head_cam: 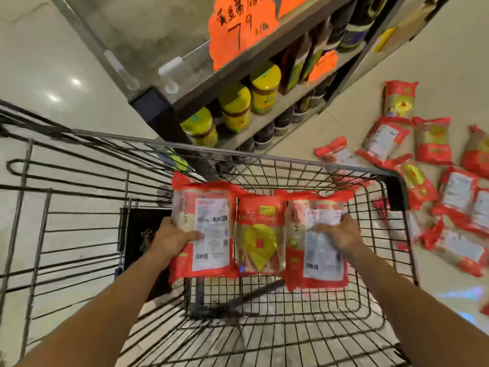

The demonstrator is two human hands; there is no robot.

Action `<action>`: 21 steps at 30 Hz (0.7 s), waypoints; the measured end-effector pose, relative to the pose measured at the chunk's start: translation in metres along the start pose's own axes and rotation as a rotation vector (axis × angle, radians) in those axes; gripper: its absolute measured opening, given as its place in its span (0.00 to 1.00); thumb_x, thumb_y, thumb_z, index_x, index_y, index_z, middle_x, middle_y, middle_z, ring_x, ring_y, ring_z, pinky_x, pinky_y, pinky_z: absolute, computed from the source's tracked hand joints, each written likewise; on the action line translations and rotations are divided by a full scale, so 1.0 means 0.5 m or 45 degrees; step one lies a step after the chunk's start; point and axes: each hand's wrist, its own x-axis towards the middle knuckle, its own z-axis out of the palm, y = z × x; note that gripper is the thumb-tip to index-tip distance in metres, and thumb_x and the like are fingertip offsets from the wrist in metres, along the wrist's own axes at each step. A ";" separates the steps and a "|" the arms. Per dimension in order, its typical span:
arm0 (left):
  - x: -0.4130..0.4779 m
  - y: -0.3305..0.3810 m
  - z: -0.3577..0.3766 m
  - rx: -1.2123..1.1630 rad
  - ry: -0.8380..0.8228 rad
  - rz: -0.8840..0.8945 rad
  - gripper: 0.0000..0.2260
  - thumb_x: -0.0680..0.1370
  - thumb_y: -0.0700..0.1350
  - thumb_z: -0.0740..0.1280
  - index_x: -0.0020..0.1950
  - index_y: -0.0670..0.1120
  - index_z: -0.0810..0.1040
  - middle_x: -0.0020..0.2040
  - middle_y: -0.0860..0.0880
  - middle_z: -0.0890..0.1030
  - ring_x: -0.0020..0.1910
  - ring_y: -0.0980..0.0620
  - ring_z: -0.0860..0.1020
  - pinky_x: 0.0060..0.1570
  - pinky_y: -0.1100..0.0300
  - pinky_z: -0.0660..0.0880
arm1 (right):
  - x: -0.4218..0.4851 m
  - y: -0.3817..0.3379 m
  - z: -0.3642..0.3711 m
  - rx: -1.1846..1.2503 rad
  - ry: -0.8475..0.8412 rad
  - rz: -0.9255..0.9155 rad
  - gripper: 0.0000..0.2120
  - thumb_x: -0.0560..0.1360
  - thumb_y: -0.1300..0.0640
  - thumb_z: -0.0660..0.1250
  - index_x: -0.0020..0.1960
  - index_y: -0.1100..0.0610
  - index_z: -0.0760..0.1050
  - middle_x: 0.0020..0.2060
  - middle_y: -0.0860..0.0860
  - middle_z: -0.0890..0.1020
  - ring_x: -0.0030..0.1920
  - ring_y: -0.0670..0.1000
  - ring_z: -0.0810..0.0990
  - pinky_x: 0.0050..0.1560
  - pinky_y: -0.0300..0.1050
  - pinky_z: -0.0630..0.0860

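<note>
Three red noodle packets hang side by side above a black wire shopping cart point(312, 327). My left hand point(172, 238) grips the left packet point(211, 234) by its left edge, thumb on the white label. My right hand point(340, 233) grips the right packet point(317, 252) near its top right, fingers curled over the label. The middle packet point(260, 234), with a yellow heart on its front, is squeezed between the other two. Neither hand visibly touches it. Below the packets the cart's basket shows only bare wire.
Several more red packets point(434, 178) lie scattered on the tiled floor to the right of the cart. A grey shelf unit point(267, 115) with yellow-lidded jars point(235, 107) and orange price signs point(238, 30) stands just beyond the cart's front rim. Open floor lies left.
</note>
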 end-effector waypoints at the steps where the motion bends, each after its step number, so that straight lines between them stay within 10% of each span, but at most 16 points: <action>1: 0.013 0.002 0.004 0.017 -0.029 -0.013 0.33 0.62 0.42 0.85 0.61 0.41 0.71 0.52 0.47 0.83 0.45 0.48 0.84 0.40 0.54 0.81 | 0.019 0.001 0.005 -0.021 0.002 0.008 0.25 0.65 0.58 0.82 0.57 0.58 0.74 0.45 0.55 0.85 0.42 0.56 0.86 0.44 0.54 0.83; 7: 0.096 -0.023 0.008 0.046 -0.127 -0.020 0.47 0.47 0.54 0.86 0.62 0.42 0.76 0.54 0.45 0.86 0.47 0.47 0.87 0.49 0.44 0.84 | 0.157 0.055 0.003 -0.146 0.020 0.047 0.39 0.53 0.39 0.83 0.57 0.55 0.76 0.45 0.52 0.87 0.39 0.54 0.87 0.35 0.47 0.83; 10: 0.087 -0.006 0.017 0.152 -0.113 0.039 0.43 0.54 0.53 0.86 0.63 0.43 0.72 0.54 0.47 0.85 0.49 0.47 0.86 0.52 0.44 0.83 | 0.122 0.037 0.006 -0.255 0.163 0.026 0.31 0.66 0.41 0.80 0.56 0.58 0.71 0.42 0.51 0.83 0.35 0.51 0.82 0.33 0.43 0.78; 21: 0.093 -0.052 0.013 0.638 0.079 0.370 0.28 0.66 0.55 0.71 0.63 0.51 0.68 0.55 0.49 0.79 0.51 0.46 0.82 0.49 0.46 0.83 | -0.027 -0.010 0.038 -0.695 0.181 -0.200 0.37 0.77 0.50 0.70 0.79 0.61 0.57 0.72 0.64 0.67 0.71 0.65 0.68 0.69 0.57 0.68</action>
